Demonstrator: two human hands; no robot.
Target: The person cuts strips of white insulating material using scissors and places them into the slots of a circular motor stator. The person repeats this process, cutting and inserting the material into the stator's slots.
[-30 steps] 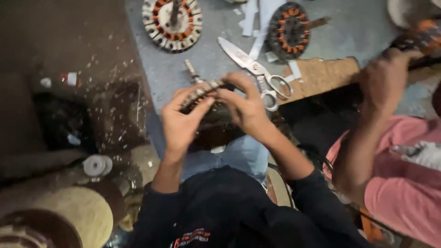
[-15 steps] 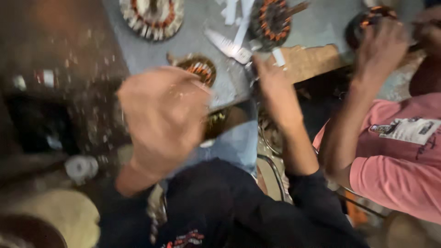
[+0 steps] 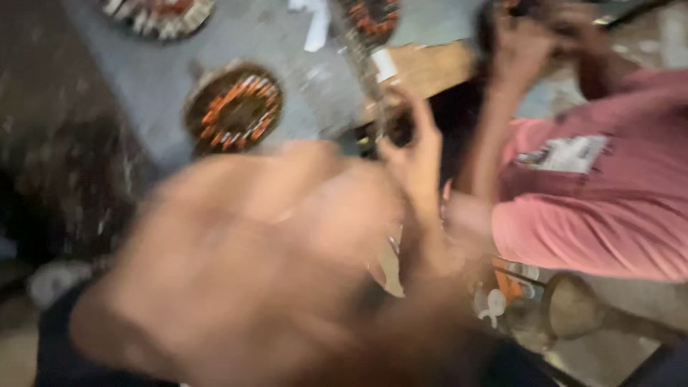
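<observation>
Filling most of the lower left of the head view, the left hand (image 3: 244, 265) was raised close to the camera and so smeared by motion that I could not tell whether it was open or closed, or whether it held anything. The right hand (image 3: 412, 154) stood beyond it, near the middle of the view, fingers up and bent around something dark at the table's edge; blur hid what that was, so I could not tell if it gripped.

A round motor stator (image 3: 235, 107), with a dark outer ring and orange-red copper windings, lay flat on the grey table (image 3: 143, 79), up and to the left of the right hand and well apart from both hands, touched by neither. A second stator (image 3: 159, 13) sat cut off at the top edge, and a third wound piece (image 3: 369, 16) showed at top centre. A brown cardboard piece (image 3: 426, 68) lay just above the right hand.

To the right, a co-worker in a pink shirt (image 3: 602, 193) had a raised hand (image 3: 527, 39) at the top of the frame.
</observation>
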